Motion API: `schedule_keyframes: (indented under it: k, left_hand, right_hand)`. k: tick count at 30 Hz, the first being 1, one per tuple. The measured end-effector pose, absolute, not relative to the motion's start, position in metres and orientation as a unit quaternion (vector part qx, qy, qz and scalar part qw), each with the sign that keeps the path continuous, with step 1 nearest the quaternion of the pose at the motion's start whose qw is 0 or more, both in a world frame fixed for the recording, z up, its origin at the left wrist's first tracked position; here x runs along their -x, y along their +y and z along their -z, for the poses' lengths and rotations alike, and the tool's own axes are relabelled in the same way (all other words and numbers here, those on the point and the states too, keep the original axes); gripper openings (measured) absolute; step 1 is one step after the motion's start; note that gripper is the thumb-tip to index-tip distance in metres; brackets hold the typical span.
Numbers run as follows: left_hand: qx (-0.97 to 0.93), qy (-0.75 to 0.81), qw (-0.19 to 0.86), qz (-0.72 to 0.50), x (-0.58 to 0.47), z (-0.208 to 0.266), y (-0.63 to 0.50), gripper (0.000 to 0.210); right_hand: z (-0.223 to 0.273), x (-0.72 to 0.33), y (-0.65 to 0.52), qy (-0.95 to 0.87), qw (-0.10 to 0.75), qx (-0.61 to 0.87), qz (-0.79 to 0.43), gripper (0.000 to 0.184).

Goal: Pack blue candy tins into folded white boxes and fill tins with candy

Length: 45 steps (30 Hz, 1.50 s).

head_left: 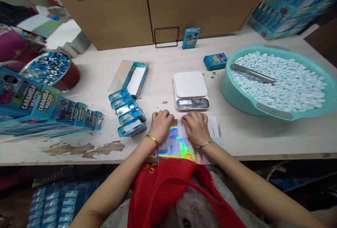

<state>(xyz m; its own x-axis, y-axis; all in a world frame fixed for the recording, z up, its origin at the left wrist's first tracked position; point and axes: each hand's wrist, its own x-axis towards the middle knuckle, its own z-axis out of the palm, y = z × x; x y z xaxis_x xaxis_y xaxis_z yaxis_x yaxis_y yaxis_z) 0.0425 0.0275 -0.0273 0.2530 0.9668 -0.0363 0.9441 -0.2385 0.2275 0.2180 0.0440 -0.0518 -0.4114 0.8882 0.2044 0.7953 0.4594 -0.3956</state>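
A shiny holographic sheet (175,145) lies at the table's front edge, reflecting rainbow colours. My left hand (161,125), with a gold bangle at the wrist, is closed, fingers curled and pinching the sheet's far left edge. Beside it my right hand (196,126) is also closed, thumb and forefinger pinched at the sheet's far edge; the palm hides part of the sheet. Just beyond both hands stands a white digital scale (191,85). Left of my left hand is a row of small blue candy boxes (129,115) with round holes in their ends.
On the right, a turquoise basin (244,94) holds pale wrapped candies and a metal scoop (254,73). An open display tray (136,78), a wire stand (166,37), upright candy box (191,38) and lying box (215,61) are behind. Stacked boxes (34,98) line the left.
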Motion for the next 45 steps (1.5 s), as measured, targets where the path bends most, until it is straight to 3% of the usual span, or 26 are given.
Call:
schedule_keyframes:
  k: [5,11,15,18,22,24,26,30,37,45]
  left_hand:
    - [-0.827,0.560,0.052,-0.028,-0.046,0.029,0.020,0.025]
    - [-0.827,0.556,0.033,-0.076,-0.051,0.036,0.005,0.018]
    - [-0.811,0.547,0.118,-0.168,-0.053,0.011,-0.016,0.009]
    - [-0.708,0.594,0.223,-0.311,-0.044,-0.024,-0.029,0.009]
    - [-0.449,0.664,0.311,-0.511,-0.023,-0.061,-0.030,0.014]
    - [-0.358,0.668,0.329,-0.563,-0.011,-0.067,-0.028,0.018]
    - [-0.307,0.667,0.339,-0.588,-0.001,-0.066,-0.028,0.020]
    - [-0.283,0.688,0.321,-0.586,0.019,-0.056,-0.032,0.019]
    - [-0.409,0.780,0.082,-0.466,0.046,-0.036,-0.029,0.011]
    - [-0.408,0.813,0.062,-0.409,0.050,-0.022,-0.024,0.011]
  right_hand:
    - [0.053,-0.210,0.059,-0.824,0.193,0.508,-0.159,0.021]
    - [0.064,-0.212,0.060,-0.815,0.213,0.510,-0.176,0.022]
    - [0.069,-0.215,0.058,-0.808,0.230,0.512,-0.179,0.025]
    - [0.057,-0.214,0.050,-0.793,0.295,0.495,-0.196,0.034]
    - [0.016,-0.194,0.035,-0.728,0.391,0.407,-0.388,0.056]
    - [-0.006,-0.175,0.030,-0.677,0.395,0.384,-0.488,0.052]
    - [-0.023,-0.154,0.028,-0.637,0.391,0.383,-0.543,0.037]
    - [-0.033,-0.119,0.039,-0.638,0.385,0.368,-0.556,0.026]
    - [-0.020,-0.092,0.070,-0.733,0.291,0.393,-0.473,0.028]
    - [-0.003,-0.086,0.076,-0.765,0.252,0.394,-0.443,0.026]
